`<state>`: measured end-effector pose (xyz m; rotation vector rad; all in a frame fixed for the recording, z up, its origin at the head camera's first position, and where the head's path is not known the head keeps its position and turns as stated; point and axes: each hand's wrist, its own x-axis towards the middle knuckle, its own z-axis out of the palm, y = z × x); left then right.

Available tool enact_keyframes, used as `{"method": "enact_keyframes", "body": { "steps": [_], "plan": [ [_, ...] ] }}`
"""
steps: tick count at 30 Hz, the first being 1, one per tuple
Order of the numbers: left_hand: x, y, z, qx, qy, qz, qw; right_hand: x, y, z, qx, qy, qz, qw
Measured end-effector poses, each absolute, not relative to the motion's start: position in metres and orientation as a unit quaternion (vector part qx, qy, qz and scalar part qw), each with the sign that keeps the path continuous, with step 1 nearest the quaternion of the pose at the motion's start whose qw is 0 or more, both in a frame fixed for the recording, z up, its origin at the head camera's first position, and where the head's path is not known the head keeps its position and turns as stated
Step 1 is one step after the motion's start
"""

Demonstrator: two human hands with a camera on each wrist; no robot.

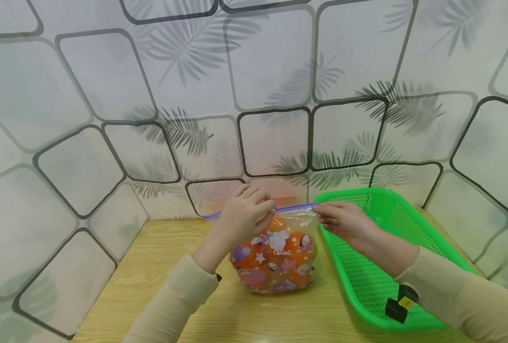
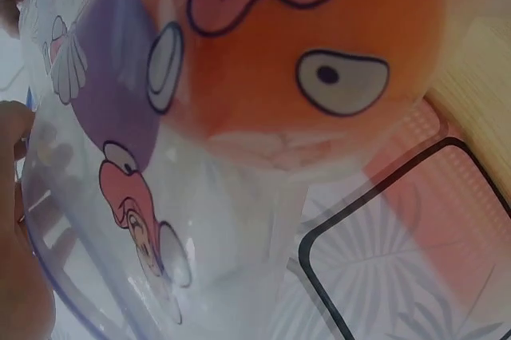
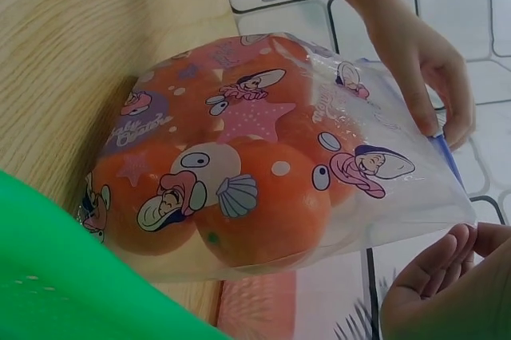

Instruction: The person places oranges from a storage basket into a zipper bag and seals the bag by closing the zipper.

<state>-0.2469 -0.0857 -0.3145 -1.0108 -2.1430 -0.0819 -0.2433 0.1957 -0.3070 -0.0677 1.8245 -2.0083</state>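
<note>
A clear zip bag printed with cartoon shells and stars stands upright on the wooden table, its purple-blue zip strip along the top. Several oranges fill its lower part, seen through the plastic in the right wrist view. My left hand pinches the strip near its middle between thumb and fingers. At the bag's right top corner, my right hand grips the end of the strip. Close up in the left wrist view are the bag's side and an orange.
To the right of the bag stands a green perforated plastic basket, beneath my right forearm. The wooden tabletop runs back to a patterned cloth wall. A faint reddish patch shows behind the bag.
</note>
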Motion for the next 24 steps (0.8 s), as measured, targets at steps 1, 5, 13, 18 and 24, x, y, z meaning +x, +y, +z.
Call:
{"method": "enact_keyframes", "body": {
  "steps": [1,5,13,18,24],
  "plan": [
    [-0.247,-0.086,-0.314,-0.397,-0.837,-0.036,0.374,-0.243,0.195,-0.307,-0.024,0.661,-0.720,0.209],
    [-0.246,-0.087,-0.311,-0.399,-0.841,-0.046,0.362,-0.243,0.195,-0.308,-0.024,0.673,-0.713,0.195],
    [-0.244,-0.093,-0.309,-0.413,-0.840,-0.045,0.348,-0.242,0.196,-0.308,-0.031,0.671,-0.716,0.190],
    [-0.244,-0.099,-0.306,-0.413,-0.845,-0.041,0.338,-0.241,0.195,-0.308,-0.029,0.672,-0.716,0.185],
    [-0.245,-0.106,-0.305,-0.418,-0.840,-0.033,0.345,-0.242,0.197,-0.309,-0.030,0.669,-0.720,0.180]
  ]
}}
